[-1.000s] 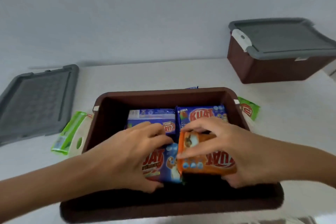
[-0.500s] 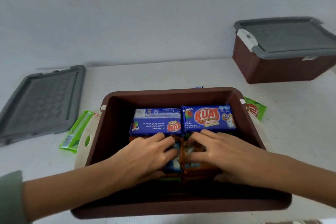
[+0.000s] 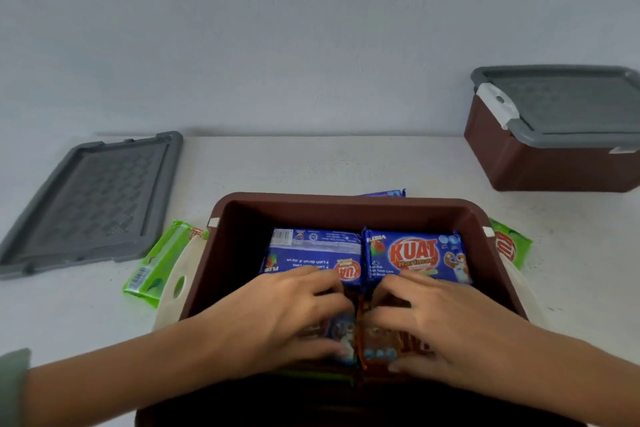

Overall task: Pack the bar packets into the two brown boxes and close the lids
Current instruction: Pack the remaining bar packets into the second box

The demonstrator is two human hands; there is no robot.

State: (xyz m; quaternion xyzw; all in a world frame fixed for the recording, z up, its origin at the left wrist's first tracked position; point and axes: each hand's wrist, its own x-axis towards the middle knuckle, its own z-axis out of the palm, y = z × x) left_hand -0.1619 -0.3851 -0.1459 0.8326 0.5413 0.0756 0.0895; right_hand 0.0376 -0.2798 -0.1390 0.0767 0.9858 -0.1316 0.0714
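An open brown box stands in front of me on the white table. Two blue bar packets lie side by side at its far end, one face down and one face up. My left hand lies flat on a blue packet nearer to me. Beside it, my right hand presses flat on an orange packet. Both hands hide most of those two packets. A second brown box with its grey lid on stands at the back right.
A loose grey lid lies on the table at the left. Green packets lie outside the box, one at its left and one at its right. A blue packet's edge shows behind the box. A pale wall rises behind the table.
The orange packet went from held above the box down into it beside the blue one. Both hands sank and flattened onto the packets.
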